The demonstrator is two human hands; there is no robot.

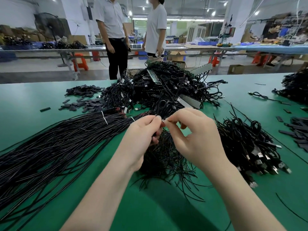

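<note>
Head view: left hand [141, 135] grips coiled black cable [164, 106] above wire pile [166, 157], right hand [196, 135] pinches its tie [163, 121]; light, floppy, best held at neck.

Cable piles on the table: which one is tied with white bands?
The long straight bundle left of the left hand; white ties cross it, while the other piles are loose and tangled.

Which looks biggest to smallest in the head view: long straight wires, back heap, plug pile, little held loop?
Biggest: long straight wires, nearest the camera.
Next: back heap and plug pile look alike; the heap lies farther, so unsure.
Smallest: little held loop.
</note>
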